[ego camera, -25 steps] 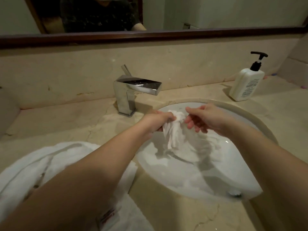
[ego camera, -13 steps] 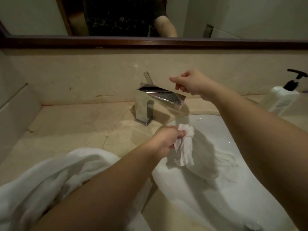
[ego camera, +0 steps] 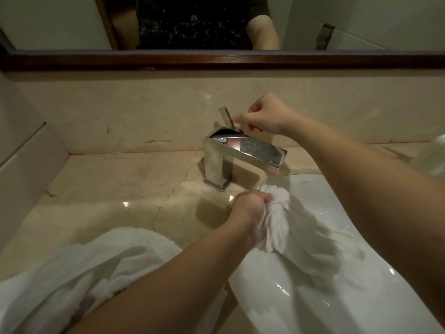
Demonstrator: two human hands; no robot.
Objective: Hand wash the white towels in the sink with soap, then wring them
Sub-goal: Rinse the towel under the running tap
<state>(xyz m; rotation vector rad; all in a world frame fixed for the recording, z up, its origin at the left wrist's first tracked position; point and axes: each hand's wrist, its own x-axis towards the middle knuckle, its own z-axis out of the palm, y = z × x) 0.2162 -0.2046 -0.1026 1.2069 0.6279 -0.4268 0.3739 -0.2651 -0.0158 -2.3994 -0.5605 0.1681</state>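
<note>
My left hand point(ego camera: 250, 207) grips a bunched white towel point(ego camera: 277, 220) just under the spout, over the white sink basin point(ego camera: 337, 273). The towel's lower part spreads down into the basin. Water falls from the chrome faucet point(ego camera: 240, 153) onto the top of the towel. My right hand point(ego camera: 262, 114) is behind the faucet, its fingertips pinching the thin upright faucet lever point(ego camera: 226, 115). A second, larger white towel point(ego camera: 79, 268) lies heaped on the counter at the lower left, partly under my left forearm.
A beige marble counter point(ego camera: 125, 186) surrounds the sink, with a marble backsplash and a wood-framed mirror point(ego camera: 216, 59) above. A white soap bottle point(ego camera: 438, 153) shows blurred at the right edge. A raised ledge stands at the far left.
My right hand let go of the towel, rose past the spout and now pinches the faucet lever. Water has started running onto the towel. My left hand keeps its grip.
</note>
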